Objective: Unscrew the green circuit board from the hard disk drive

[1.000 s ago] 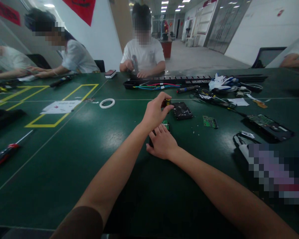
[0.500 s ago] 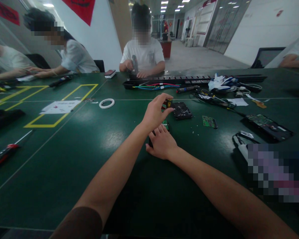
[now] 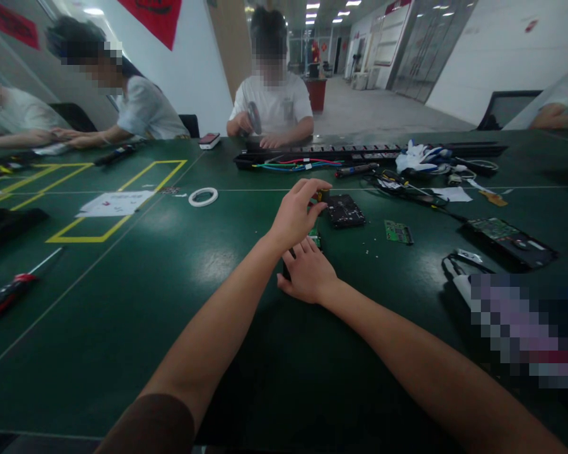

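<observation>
Between the near and far edges of the green table (image 3: 170,302), the left hand (image 3: 296,211) pinches a yellow-and-black piece (image 3: 322,196) between thumb and fingers, close to the right hand (image 3: 311,272), which is closed about a dark-and-green device (image 3: 317,239) that it mostly hides from me. Nearer the far edge lies a black drive (image 3: 345,210), a green circuit board (image 3: 398,231) to its right, while well off to the left a red-and-black screwdriver (image 3: 10,293) points its shaft toward that edge.
</observation>
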Demonstrator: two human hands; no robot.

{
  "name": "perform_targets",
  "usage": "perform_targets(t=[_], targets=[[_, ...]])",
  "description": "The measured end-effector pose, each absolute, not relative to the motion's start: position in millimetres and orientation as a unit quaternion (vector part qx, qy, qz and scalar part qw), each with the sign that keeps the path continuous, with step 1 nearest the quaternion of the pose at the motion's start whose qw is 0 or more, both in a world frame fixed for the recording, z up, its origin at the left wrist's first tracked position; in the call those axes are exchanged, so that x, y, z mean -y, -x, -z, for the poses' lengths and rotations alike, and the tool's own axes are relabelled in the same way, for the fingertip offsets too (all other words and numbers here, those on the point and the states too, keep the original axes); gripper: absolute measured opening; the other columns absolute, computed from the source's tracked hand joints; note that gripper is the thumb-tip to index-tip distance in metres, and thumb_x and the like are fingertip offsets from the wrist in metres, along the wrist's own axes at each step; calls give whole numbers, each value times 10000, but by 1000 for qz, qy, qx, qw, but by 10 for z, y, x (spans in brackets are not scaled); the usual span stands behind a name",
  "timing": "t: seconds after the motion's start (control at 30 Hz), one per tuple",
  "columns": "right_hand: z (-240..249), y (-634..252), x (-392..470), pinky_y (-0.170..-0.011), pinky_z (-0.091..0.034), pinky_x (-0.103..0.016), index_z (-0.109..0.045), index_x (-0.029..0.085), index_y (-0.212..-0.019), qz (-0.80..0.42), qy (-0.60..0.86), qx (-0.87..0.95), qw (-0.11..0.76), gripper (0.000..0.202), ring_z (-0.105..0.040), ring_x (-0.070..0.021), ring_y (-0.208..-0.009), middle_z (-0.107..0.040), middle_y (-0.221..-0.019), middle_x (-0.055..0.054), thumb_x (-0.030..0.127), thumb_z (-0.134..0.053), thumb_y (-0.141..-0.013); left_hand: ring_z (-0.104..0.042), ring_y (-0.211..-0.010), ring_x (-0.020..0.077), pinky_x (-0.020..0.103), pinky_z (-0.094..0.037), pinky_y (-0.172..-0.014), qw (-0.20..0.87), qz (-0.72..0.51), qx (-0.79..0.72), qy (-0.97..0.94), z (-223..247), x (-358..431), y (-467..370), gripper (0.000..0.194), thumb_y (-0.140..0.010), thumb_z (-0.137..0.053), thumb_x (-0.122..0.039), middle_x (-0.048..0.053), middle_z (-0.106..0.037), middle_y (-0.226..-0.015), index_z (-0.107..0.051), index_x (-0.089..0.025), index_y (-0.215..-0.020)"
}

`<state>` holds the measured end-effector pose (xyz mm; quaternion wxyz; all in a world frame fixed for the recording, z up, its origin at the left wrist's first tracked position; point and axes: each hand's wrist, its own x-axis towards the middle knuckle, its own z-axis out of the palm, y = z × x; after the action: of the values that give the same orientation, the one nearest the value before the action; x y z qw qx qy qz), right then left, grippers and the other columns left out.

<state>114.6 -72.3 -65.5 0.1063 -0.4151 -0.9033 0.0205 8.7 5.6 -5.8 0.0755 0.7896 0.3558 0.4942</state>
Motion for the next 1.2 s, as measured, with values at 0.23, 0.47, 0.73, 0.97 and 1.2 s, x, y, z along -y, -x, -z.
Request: perform_targets(t=[0.23, 0.47, 0.73, 0.97, 1.2], targets=[[642, -1145, 715, -1299, -203, -561, -481, 118, -1507, -22, 415, 904, 103, 724, -322, -420, -1554, -457, -1610, -229, 556, -521, -932, -697, -1001, 180, 380, -618, -948, 102, -495, -355, -786, 84, -89, -76, 401, -908, -620, -24, 55, -671, -1191, -631, -254, -1236], [653, -1149, 719, -1296, -197, -559, -471, 124, -1512, -21, 411, 905, 107, 717, -325, -416, -1550, -442, -1621, -230, 555, -505, -939, -695, -1044, 172, 320, -643, -909, 122, -516, -349, -773, 79, -69, -93, 370, -883, -723, -85, 61, -623, -1208, -654, -236, -1213], [670, -1152, 718, -1294, -214, -557, -468, 119, -1514, -15, 410, 905, 113, 723, -341, -406, -1543, -448, -1612, -234, 566, -495, -947, -694, -1124, 205, 380, -609, -987, 98, -495, -340, -794, 32, -62, -82, 336, -890, -735, -129, 53, -713, -1212, -638, -240, -1192], [642, -1147, 720, -1297, -191, -568, -463, 107, -1519, -24, 413, 904, 106, 732, -330, -416, -1546, -454, -1609, -235, 543, -524, -933, -710, -1046, 192, 365, -587, -984, 123, -495, -345, -788, 75, -76, -88, 371, -877, -747, -153, 41, -720, -1181, -596, -227, -1208], [629, -1143, 729, -1299, -187, -561, -470, 110, -1513, -26, 416, 903, 105, 728, -335, -412, -1545, -466, -1602, -229, 547, -527, -934, -711, -998, 182, 373, -586, -963, 120, -494, -346, -789, 86, -70, -94, 341, -932, -661, -109, 38, -722, -1170, -594, -245, -1237]])
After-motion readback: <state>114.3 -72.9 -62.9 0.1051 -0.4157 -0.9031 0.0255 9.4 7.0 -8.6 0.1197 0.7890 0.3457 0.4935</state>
